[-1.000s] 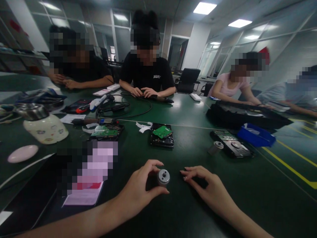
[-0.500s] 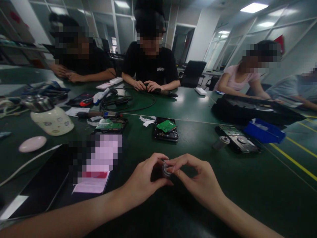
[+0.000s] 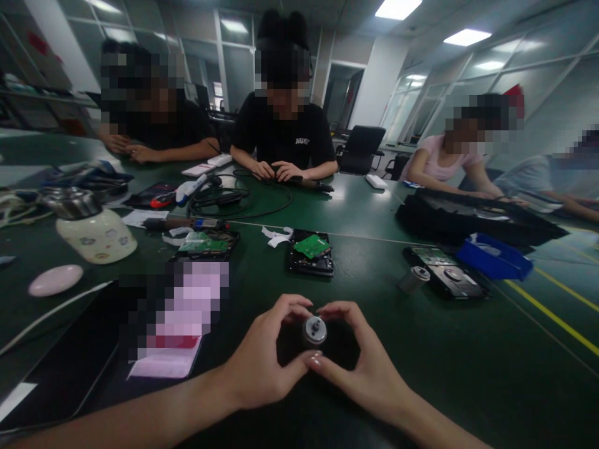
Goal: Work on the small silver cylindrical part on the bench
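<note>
A small silver cylindrical motor (image 3: pixel 314 330) with a short shaft on top sits low over the dark green table (image 3: pixel 468 374), right in front of me. My left hand (image 3: pixel 259 365) curls round it from the left. From the right, my right hand (image 3: pixel 362 371) curls round it too. The index fingertips nearly meet above the motor and the thumb tips touch below it, so the two hands form a closed ring about it. Whether the motor rests on the table or is lifted, I cannot tell.
Two hard drives with green circuit boards (image 3: pixel 309 252) (image 3: pixel 206 244) lie beyond my hands. An opened drive (image 3: pixel 444 277), a silver cylinder (image 3: pixel 414 279) and a blue bin (image 3: pixel 496 257) are at right. A cream jar (image 3: pixel 96 237), a pink lid (image 3: pixel 55 279) and a dark screen (image 3: pixel 60 355) are at left. Several people sit opposite.
A second ago my left hand alone pinched the motor while the right hovered beside it. The right hand came in, and both now ring the motor with its top facing me.
</note>
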`<state>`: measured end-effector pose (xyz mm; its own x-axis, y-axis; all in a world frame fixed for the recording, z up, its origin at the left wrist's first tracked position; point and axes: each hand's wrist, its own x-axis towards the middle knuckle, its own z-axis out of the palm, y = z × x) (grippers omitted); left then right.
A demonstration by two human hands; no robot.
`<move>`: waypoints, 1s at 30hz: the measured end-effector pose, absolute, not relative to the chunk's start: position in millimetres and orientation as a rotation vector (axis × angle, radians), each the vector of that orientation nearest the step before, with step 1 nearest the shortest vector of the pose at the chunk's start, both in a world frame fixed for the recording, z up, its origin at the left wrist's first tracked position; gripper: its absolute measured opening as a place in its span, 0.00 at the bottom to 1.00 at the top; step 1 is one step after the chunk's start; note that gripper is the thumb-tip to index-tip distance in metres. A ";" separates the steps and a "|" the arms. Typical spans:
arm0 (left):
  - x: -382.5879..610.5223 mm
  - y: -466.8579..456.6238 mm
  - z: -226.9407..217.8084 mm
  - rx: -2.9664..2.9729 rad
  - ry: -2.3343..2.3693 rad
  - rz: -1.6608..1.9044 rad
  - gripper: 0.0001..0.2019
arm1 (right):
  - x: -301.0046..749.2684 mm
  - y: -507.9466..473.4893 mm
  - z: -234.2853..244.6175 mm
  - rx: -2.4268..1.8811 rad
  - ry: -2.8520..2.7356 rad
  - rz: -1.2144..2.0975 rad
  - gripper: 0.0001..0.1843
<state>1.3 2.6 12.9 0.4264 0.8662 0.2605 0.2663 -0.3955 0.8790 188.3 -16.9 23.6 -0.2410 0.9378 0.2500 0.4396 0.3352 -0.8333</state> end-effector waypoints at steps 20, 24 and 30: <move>10.0 4.7 27.6 2.119 1.066 1.119 0.08 | 183.7 -14.8 9.9 -1.304 -2.064 0.589 0.11; -1.3 15.9 52.7 2.202 1.173 1.049 0.08 | 184.0 -16.6 11.3 -1.308 -2.092 0.518 0.11; -25.7 42.4 70.8 2.258 1.440 0.403 0.10 | 183.9 -16.4 14.7 -1.333 -2.099 0.539 0.11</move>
